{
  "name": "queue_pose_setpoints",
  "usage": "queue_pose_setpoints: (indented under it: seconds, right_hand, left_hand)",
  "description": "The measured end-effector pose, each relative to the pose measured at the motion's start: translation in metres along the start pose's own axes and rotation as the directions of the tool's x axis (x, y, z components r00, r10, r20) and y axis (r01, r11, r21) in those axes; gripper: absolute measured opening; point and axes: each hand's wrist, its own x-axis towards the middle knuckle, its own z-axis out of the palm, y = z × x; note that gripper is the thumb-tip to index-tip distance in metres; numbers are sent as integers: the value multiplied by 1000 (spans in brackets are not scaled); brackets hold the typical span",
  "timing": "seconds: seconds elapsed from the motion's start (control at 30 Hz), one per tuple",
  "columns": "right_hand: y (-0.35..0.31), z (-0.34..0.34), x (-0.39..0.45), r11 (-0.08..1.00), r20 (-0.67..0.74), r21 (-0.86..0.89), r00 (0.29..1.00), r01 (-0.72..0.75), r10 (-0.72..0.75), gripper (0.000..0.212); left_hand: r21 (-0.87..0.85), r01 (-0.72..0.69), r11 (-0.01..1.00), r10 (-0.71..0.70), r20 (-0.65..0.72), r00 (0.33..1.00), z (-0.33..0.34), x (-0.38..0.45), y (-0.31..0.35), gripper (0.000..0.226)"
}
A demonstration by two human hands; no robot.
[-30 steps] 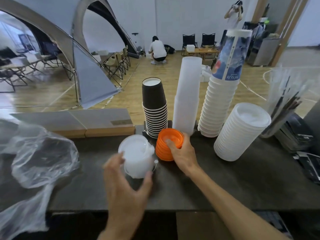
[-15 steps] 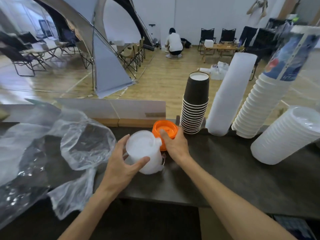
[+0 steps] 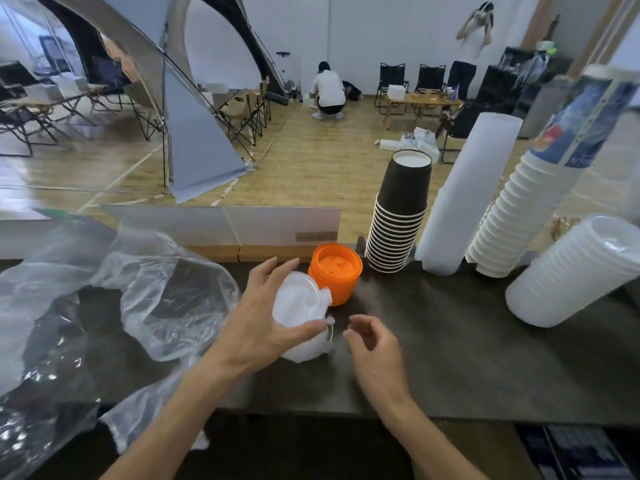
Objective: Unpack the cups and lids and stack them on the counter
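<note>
A short stack of white lids (image 3: 299, 306) stands on the dark counter (image 3: 450, 348), tilted a little, and my left hand (image 3: 263, 323) is wrapped around its left side. Right behind it sits a stack of orange lids (image 3: 335, 273). My right hand (image 3: 375, 344) hovers just right of the white lids, fingers curled and apart, holding nothing. Further right stand black paper cups (image 3: 398, 216), a tall frosted cup stack (image 3: 460, 199), a white cup stack with a printed sleeve (image 3: 530, 206) and a leaning pile of clear lids (image 3: 575, 271).
Crumpled clear plastic bags (image 3: 149, 299) cover the counter's left part. A white panel (image 3: 221, 225) lines the counter's far edge. Beyond it lie a wooden floor, a grey tent, folding chairs and two people far off.
My right hand has left the orange lids and come back toward me, to the right of the white lids. My left hand stays on the white stack. The view has swung slightly.
</note>
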Motion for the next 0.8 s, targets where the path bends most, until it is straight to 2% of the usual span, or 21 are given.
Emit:
queue_pose_setpoints:
  seconds: [0.07, 0.13, 0.3, 0.4, 0.5, 0.6, 0.7, 0.8]
  right_hand:
    - [3, 4, -5, 996, 166, 20, 983, -84, 79, 42]
    - [0, 5, -7, 995, 252, 37, 965, -87, 75, 64]
    - [-11, 10, -9, 972, 362, -136, 923, 190, -130, 94]
    - [-20, 17, -4, 923, 467, -257, 873, 285, -140, 106]
    - [-24, 23, -1, 902, 550, -306, 830, 306, -95, 102]
    - [-25, 26, -3, 901, 573, -299, 814, 316, -95, 99]
    - [-30, 24, -2, 923, 617, -286, 786, 257, -28, 101]
    - [-42, 21, 3, 943, 695, -266, 718, 202, 42, 98]
  left_hand:
    - [30, -3, 1000, 1, 54, 999, 0, 4, -2, 92]
    - [-7, 16, 1000, -16, 40, 999, -2, 2, -9, 87]
    - [-238, 82, 968, -66, 75, 995, -12, -23, -37, 89]
    - [-364, 129, 922, -108, 77, 991, -16, -39, -42, 86]
    - [-405, 142, 903, -110, 101, 989, -20, -47, -44, 83]
    - [-419, 148, 896, -112, 110, 988, -22, -55, -46, 87]
    - [-459, 161, 873, -118, 122, 985, -20, -63, -48, 87]
    - [-448, 156, 880, -102, 141, 985, -19, -66, -48, 89]
